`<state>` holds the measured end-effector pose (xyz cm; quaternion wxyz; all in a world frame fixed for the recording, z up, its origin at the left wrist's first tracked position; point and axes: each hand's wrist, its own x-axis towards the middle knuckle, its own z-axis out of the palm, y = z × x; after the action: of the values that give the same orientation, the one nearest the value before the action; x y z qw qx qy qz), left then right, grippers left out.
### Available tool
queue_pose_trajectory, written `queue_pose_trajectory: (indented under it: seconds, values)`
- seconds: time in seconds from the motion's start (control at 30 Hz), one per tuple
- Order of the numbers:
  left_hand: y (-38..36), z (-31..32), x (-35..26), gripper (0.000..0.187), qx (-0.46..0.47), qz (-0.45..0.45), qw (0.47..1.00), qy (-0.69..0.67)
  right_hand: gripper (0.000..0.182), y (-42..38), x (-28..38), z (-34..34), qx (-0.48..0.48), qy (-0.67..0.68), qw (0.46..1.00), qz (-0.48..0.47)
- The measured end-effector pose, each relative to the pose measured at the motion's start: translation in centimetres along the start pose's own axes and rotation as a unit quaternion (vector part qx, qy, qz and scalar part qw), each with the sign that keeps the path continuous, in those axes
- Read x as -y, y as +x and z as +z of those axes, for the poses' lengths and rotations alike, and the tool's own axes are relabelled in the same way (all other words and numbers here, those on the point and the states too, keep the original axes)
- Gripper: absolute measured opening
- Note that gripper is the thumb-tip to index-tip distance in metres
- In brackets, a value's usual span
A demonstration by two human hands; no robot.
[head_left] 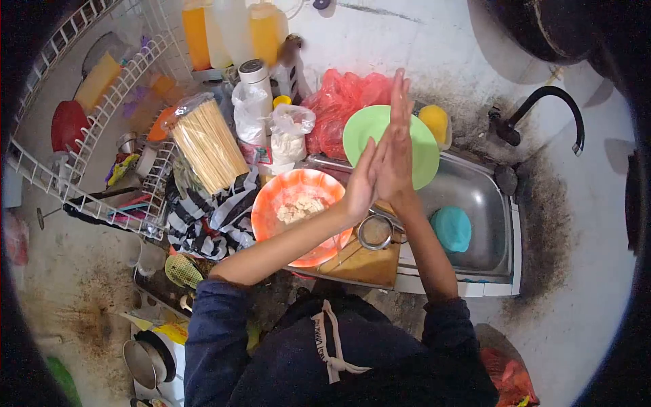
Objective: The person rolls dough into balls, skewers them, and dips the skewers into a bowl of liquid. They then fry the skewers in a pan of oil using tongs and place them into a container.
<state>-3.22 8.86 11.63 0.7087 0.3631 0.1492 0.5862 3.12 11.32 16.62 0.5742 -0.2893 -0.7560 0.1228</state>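
My left hand (366, 178) and my right hand (399, 146) are raised over the counter, palms against each other. Their fingers are stretched out straight, with the right fingertips reaching higher than the left. Whether anything lies between the palms is hidden. Below my left forearm stands an orange-and-white bowl (268, 197) with pale, crumbly dough (300, 209) in it. Behind my right hand is a light green plate (424, 159), partly covered by the fingers. A small round metal-rimmed strainer (376, 232) lies on a wooden board (369, 266) beneath my wrists.
To the right, a steel sink (485, 203) holds a turquoise bowl (452, 229) under a black faucet (542, 95). Bagged wooden skewers (209, 146), bags of white powder (290, 142) and a red plastic bag (332, 102) crowd the back. A white wire rack (108, 129) stands left.
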Motion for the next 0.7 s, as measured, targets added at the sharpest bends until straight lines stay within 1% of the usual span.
queue_pose_trajectory:
  seconds: [0.03,0.07,0.13,0.17,0.2,0.27,0.3,0.33,0.4,0.43,0.47,0.53,0.57,0.63,0.7]
  values:
    - [1.6,-1.2,1.1,0.067,0.037,0.021,0.999,0.002,0.07,0.0,-0.8,0.8,-0.023,0.032,0.999,-0.032]
    - [2.8,-1.6,1.5,0.07,0.073,0.04,0.997,0.003,0.07,-0.2,-0.8,0.9,-0.025,0.028,0.999,-0.031]
    - [4.9,-1.4,0.9,0.069,0.062,0.051,0.997,-0.011,0.068,-0.7,-0.6,0.7,0.049,0.027,0.996,-0.064]
    - [6.0,-1.2,0.5,0.069,0.048,0.064,0.997,-0.024,0.065,-1.5,-1.5,0.1,0.104,-0.03,0.992,-0.062]
    - [7.0,-0.9,0.1,0.069,0.032,0.077,0.996,-0.037,0.065,-1.5,-2.5,-0.2,0.103,-0.033,0.992,-0.061]
    - [8.6,-0.6,-0.4,0.068,0.0,0.104,0.993,-0.062,0.059,-0.6,-5.0,-0.3,0.103,-0.137,0.985,-0.006]
    - [9.2,-0.5,-0.5,0.068,-0.016,0.116,0.99,-0.074,0.053,-0.2,-6.5,-0.4,0.117,-0.222,0.967,0.035]
    - [9.7,-0.7,-0.5,0.068,-0.013,0.114,0.991,-0.075,0.053,0.0,-7.6,-0.9,0.115,-0.224,0.967,0.037]
    - [10.1,-1.3,-0.5,0.069,-0.064,0.132,0.986,0.083,0.051,0.3,-9.4,-2.2,0.145,-0.142,0.976,0.083]
    - [10.3,-1.6,-0.4,0.07,-0.08,0.144,0.978,0.126,0.052,0.7,-10.1,-2.8,0.152,-0.067,0.978,0.129]
    - [10.4,-2.0,-0.3,0.07,-0.078,0.143,0.979,0.125,0.052,0.5,-10.6,-3.3,0.151,-0.068,0.978,0.129]
    - [10.1,-2.2,-0.4,0.068,-0.12,0.104,0.982,0.102,0.053,0.5,-10.4,-4.0,0.114,0.083,0.978,0.155]
    - [10.1,-2.0,0.0,0.068,-0.12,0.104,0.982,0.101,0.053,0.3,-10.3,-3.9,0.114,0.083,0.978,0.157]
    - [10.1,-1.1,1.0,0.068,-0.047,0.078,0.996,-0.012,0.053,0.6,-7.8,-2.7,0.066,0.005,0.992,0.111]
    - [8.2,0.7,1.5,0.066,-0.035,0.073,0.996,-0.027,0.053,1.3,-5.3,-1.4,0.016,-0.07,0.996,0.06]
